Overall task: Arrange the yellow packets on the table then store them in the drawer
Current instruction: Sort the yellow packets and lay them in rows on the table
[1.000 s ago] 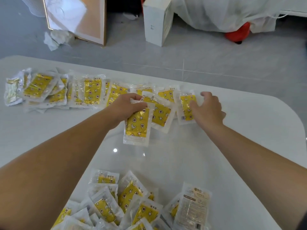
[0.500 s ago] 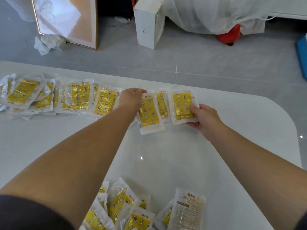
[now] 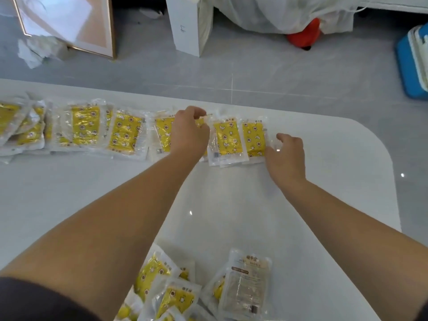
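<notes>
Your left hand [image 3: 190,133] reaches to the far side of the white table [image 3: 324,181], thumb and forefinger pinching the far left corner of a yellow packet [image 3: 225,140] that overlaps its neighbours near the right end of the row of packets [image 3: 125,133]. Your right hand [image 3: 286,156] sits at the clear right edge of the end packet [image 3: 253,139], fingers curled against it; whether it grips or merely touches cannot be told. A loose pile [image 3: 171,295] lies at the near edge, a face-down packet [image 3: 247,283] just to its right. A white box [image 3: 185,26] stands on the floor beyond.
</notes>
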{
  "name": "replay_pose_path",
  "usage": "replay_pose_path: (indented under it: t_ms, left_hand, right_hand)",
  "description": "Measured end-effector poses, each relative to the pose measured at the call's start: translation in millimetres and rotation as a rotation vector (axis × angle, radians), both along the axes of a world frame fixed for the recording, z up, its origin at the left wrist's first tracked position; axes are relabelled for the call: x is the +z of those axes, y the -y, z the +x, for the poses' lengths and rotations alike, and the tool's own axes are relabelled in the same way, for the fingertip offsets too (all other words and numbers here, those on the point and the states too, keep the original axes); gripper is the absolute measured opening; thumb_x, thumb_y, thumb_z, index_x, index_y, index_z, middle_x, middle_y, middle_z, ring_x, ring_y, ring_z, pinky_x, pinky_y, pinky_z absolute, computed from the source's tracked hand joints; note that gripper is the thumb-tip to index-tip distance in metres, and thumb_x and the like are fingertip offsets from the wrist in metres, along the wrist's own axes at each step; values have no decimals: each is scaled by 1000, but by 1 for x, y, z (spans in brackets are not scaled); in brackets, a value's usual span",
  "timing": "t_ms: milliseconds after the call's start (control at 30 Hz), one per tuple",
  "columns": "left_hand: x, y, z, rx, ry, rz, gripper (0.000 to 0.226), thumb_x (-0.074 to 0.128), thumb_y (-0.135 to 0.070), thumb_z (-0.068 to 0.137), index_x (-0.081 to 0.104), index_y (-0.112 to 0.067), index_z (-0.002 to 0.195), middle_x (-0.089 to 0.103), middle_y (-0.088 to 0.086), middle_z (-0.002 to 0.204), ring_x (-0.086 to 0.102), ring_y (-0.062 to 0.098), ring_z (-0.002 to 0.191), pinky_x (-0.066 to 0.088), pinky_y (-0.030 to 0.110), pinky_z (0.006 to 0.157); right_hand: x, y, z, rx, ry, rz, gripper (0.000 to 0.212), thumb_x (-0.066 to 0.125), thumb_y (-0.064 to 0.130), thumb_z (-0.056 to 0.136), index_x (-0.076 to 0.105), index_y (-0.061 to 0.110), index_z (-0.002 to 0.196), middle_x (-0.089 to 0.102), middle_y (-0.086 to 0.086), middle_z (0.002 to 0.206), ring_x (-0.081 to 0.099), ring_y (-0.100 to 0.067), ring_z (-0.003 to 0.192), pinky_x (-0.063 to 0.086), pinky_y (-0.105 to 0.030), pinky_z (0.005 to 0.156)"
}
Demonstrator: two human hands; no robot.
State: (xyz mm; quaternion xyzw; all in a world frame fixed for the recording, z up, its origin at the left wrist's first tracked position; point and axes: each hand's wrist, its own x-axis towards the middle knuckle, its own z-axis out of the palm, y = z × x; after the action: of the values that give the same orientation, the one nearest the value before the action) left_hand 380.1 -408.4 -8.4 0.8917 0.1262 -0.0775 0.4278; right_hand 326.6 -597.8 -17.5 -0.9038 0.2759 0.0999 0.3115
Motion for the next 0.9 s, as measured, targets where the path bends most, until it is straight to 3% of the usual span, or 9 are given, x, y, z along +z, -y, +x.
replay_pose_path:
  t_ms: [100,300,500,567,633,700,833,900]
  left_hand:
    - [6,-17,-47,-74,-18,10,25,54,-6,88,62,-18,108,58,-1,113,51,8,98,36,17,83]
    - [12,-44,-150,-498,-131,175,20,57,-13,89,63,-21,106,57,-8,106,51,8,101,38,18,86]
    - [17,-65,-219,-995,-252,388,31,51,-37,91,53,-29,121,52,-10,121,46,11,114,37,29,96]
    - [15,-70,-235,-1038,-245,431,35,51,-41,91,51,-30,124,50,-9,124,44,12,118,35,31,98]
    - [12,-72,-247,-1031,-226,437,38,52,-44,90,50,-29,126,49,-9,126,42,13,120,34,32,100]
    - [9,-71,-253,-1058,-201,464,44,54,-49,88,48,-30,127,47,-9,127,41,14,122,30,33,103]
    - [5,-66,-257,-1136,-146,543,50,54,-53,86,45,-30,129,45,-8,128,39,16,122,27,37,105]
    - [6,-64,-258,-1125,-134,554,49,53,-51,87,44,-29,130,45,-7,128,40,17,121,28,37,105]
  right_hand:
    - [11,-10,-38,186,94,-11,37,54,14,93,52,13,129,46,-5,133,49,-23,120,42,-38,101]
    - [18,-17,-123,755,-71,48,36,55,18,93,52,20,129,45,7,131,46,-11,120,40,-27,99]
    - [18,-14,-166,1393,-206,-194,74,67,38,84,29,34,147,29,10,152,26,-15,140,25,-34,108]
    - [15,-18,-176,1574,-209,-289,83,77,35,74,33,33,144,38,6,147,32,-18,138,26,-40,108]
    - [10,-21,-183,1656,-145,-360,86,86,31,59,47,30,135,55,2,128,48,-20,124,33,-45,105]
    - [5,-23,-186,1657,-53,-401,79,89,25,51,57,27,123,59,1,110,55,-21,110,35,-48,105]
    - [5,-26,-185,1670,18,-465,67,90,28,46,59,20,105,58,-1,95,58,-23,91,40,-49,101]
    - [5,-25,-185,1685,-21,-486,58,86,27,54,58,18,104,58,-1,92,58,-23,87,43,-45,94]
